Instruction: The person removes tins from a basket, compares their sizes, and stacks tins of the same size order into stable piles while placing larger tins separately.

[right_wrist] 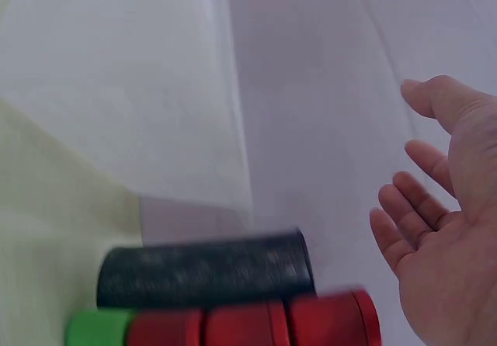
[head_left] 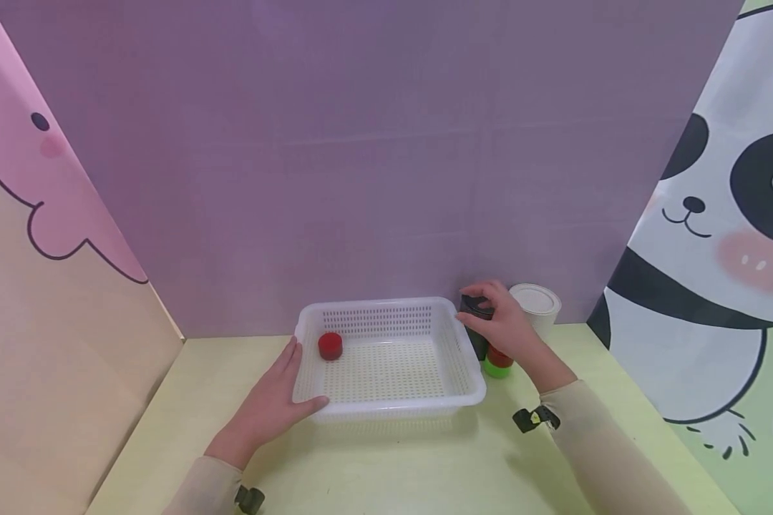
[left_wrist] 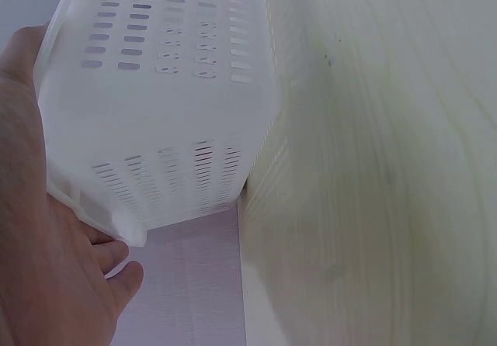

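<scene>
A white perforated plastic basket sits on the table with a small round red piece inside, near its left end. My left hand holds the basket's front left corner. Its thumb lies over the front rim and its fingers run along the left rim. At the other end, my right hand hovers by the right rim, above a black cylinder. In the right wrist view its fingers are relaxed and apart, holding nothing. Beside the black cylinder stands a stack of red pieces with a green piece at the bottom.
A white lidded tub stands behind my right hand at the back of the table. A purple backdrop rises behind the basket. Printed panels flank the table, with a pink figure at left and a panda at right.
</scene>
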`<state>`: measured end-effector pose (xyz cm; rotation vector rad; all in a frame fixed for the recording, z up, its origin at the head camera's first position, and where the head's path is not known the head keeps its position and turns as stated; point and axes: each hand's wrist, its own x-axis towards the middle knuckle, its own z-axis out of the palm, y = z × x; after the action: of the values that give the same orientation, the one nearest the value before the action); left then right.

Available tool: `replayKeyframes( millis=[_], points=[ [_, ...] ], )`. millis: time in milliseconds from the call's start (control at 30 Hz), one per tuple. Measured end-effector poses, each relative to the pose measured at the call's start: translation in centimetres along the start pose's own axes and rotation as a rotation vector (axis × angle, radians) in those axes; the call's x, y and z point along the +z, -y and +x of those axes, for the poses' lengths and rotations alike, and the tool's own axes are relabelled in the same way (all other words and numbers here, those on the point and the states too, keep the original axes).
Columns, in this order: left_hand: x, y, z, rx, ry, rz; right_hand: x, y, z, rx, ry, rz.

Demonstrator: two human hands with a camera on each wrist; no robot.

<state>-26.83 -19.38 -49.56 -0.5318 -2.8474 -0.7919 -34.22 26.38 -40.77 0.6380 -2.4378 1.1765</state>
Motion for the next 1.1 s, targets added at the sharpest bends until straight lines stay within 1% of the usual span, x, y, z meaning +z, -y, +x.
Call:
replayKeyframes(
  millis=[167,267,433,533,633,833,933,1100],
  points=[
    [0.1,0.1,0.1,0.001,-0.005,-0.004,2.4,1.5,0.9,0.012,0.099,-0.005],
    [0.2,0.3,0.2,0.006,-0.010,0.003,3.6,2.4,1.6,0.004,0.140,0.005],
    [0.2,0.5,0.3,0.018,-0.011,0.000,5.6,3.2,2.8,-0.040,0.190,0.039],
    [0.2,0.4,0.1,0.016,-0.006,-0.008,6.7,3.7,3.4,-0.054,0.231,0.031],
    [0.1,0.2,0.0,0.010,0.001,-0.010,7.5,4.4,4.1,-0.060,0.278,0.008],
    [-0.1,0.0,-0.1,0.011,-0.003,-0.005,8.5,6.1,5.5,-0.043,0.357,-0.009],
    [-0.1,0.0,-0.1,0.004,-0.005,-0.005,9.1,6.3,6.3,-0.050,0.385,-0.013],
    [0.0,0.0,0.0,0.019,-0.023,-0.017,10.1,6.5,7.8,-0.062,0.410,-0.023]
  ],
)
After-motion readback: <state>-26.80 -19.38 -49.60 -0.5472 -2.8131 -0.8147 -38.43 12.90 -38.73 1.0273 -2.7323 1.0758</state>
